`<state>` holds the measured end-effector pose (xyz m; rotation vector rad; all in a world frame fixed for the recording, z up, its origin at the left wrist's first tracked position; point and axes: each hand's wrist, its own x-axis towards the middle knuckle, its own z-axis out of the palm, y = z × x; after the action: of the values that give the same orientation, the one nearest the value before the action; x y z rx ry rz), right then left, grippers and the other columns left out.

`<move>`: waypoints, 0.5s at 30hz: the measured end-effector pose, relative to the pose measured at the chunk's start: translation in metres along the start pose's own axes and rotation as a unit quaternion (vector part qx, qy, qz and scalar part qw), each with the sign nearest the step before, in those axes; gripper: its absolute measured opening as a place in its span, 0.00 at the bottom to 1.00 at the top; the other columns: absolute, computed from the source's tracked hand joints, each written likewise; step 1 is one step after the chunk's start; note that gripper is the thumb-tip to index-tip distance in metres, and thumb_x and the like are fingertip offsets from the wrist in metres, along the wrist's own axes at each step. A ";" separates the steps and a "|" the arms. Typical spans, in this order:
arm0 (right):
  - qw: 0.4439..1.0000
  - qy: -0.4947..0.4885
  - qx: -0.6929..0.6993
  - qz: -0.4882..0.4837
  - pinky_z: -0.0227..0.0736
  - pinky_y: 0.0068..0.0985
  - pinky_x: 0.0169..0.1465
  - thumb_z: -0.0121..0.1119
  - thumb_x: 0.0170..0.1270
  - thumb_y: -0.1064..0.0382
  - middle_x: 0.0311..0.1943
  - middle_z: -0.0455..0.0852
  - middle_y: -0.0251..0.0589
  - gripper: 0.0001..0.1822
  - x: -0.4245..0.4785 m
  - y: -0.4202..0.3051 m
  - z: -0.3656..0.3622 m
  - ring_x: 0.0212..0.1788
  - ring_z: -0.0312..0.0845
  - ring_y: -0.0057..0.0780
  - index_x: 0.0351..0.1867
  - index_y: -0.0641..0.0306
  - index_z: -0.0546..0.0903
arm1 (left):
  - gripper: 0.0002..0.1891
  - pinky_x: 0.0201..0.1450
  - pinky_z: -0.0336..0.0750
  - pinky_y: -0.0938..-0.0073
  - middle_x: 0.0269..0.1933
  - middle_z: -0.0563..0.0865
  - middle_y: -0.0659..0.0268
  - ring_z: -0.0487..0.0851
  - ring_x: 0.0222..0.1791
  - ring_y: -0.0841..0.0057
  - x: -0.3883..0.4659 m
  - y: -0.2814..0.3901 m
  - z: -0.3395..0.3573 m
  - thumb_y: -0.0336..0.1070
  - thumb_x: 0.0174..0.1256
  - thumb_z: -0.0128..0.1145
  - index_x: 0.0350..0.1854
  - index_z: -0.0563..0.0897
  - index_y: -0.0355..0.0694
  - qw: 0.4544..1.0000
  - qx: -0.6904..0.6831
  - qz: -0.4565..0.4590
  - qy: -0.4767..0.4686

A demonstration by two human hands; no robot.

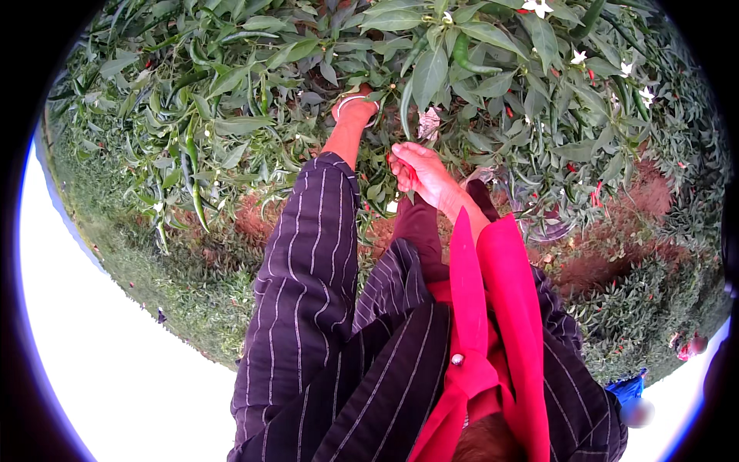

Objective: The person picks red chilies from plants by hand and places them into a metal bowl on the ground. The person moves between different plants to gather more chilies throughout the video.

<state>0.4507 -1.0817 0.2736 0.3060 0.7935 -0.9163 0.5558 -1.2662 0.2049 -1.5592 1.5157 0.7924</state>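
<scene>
My left hand (360,96) reaches in among the leaves of a chilli plant (430,69). A pale bangle (346,101) circles its wrist, and foliage hides the fingers. Closer to my body, my right hand (418,168) has its fingers curled, with bits of red showing at the fingertips and in the palm, apparently a red chilli (411,175). Just above this hand hangs a long green chilli (406,110). A pale crumpled scrap (428,123) lies behind it among the stems.
More green chillies (195,199) hang at the left, and red ones (596,195) at the right. Clear plastic (545,226) rests low among the plants. Reddish soil (641,190) shows between rows. Red cloth (514,323) hangs before me. People (630,392) are at the lower right.
</scene>
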 end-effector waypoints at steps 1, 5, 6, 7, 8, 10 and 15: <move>1.000 -0.010 -0.003 -0.002 0.67 0.19 0.19 0.57 0.68 0.58 0.20 0.80 0.32 0.10 0.000 0.001 -0.001 0.15 0.71 0.16 0.35 0.63 0.78 | 0.23 0.53 0.74 0.59 0.58 0.81 0.64 0.80 0.57 0.63 0.007 -0.002 0.006 0.54 0.59 0.50 0.55 0.79 0.54 1.000 -0.003 -0.003 0.000; 1.000 -0.028 0.011 -0.008 0.67 0.19 0.19 0.56 0.68 0.58 0.21 0.80 0.33 0.10 -0.003 0.003 -0.002 0.14 0.71 0.16 0.35 0.63 0.78 | 0.21 0.50 0.76 0.59 0.54 0.83 0.64 0.82 0.54 0.63 0.035 -0.013 0.032 0.51 0.57 0.54 0.52 0.81 0.53 0.999 -0.014 -0.023 0.028; 1.000 -0.021 0.008 -0.005 0.70 0.17 0.18 0.56 0.68 0.57 0.21 0.80 0.33 0.12 -0.003 0.004 -0.002 0.14 0.72 0.16 0.34 0.64 0.77 | 0.20 0.49 0.77 0.59 0.53 0.84 0.64 0.82 0.53 0.63 0.043 -0.020 0.040 0.50 0.57 0.54 0.52 0.82 0.53 0.998 -0.017 -0.032 0.042; 1.000 -0.021 0.011 -0.005 0.70 0.17 0.17 0.56 0.68 0.57 0.21 0.80 0.33 0.12 -0.003 0.005 -0.004 0.14 0.72 0.16 0.33 0.64 0.77 | 0.20 0.48 0.77 0.59 0.53 0.84 0.64 0.83 0.52 0.63 0.047 -0.023 0.043 0.50 0.56 0.55 0.51 0.82 0.53 0.998 -0.019 -0.038 0.056; 1.000 -0.021 0.013 -0.005 0.70 0.17 0.17 0.56 0.68 0.57 0.20 0.80 0.33 0.12 -0.004 0.007 -0.005 0.14 0.72 0.16 0.33 0.64 0.77 | 0.20 0.48 0.77 0.59 0.52 0.85 0.64 0.83 0.51 0.63 0.051 -0.025 0.046 0.49 0.56 0.55 0.51 0.82 0.53 0.996 -0.020 -0.044 0.071; 1.000 -0.021 0.015 -0.015 0.69 0.17 0.17 0.57 0.68 0.57 0.20 0.80 0.33 0.12 -0.002 0.007 -0.012 0.14 0.72 0.15 0.33 0.64 0.77 | 0.20 0.48 0.77 0.60 0.52 0.85 0.64 0.84 0.51 0.63 0.050 -0.016 0.043 0.50 0.56 0.56 0.50 0.82 0.53 0.998 -0.038 -0.049 0.034; 0.999 -0.034 0.004 -0.017 0.66 0.16 0.16 0.57 0.68 0.56 0.20 0.80 0.32 0.12 -0.003 0.009 -0.013 0.13 0.71 0.15 0.33 0.64 0.77 | 0.23 0.50 0.76 0.63 0.53 0.83 0.62 0.82 0.52 0.62 0.048 -0.039 0.050 0.52 0.55 0.57 0.54 0.79 0.52 0.989 -0.076 0.046 0.119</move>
<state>0.4505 -1.0673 0.2665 0.2673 0.7352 -0.9576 0.6031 -1.2477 0.1434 -1.7574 1.7434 0.8114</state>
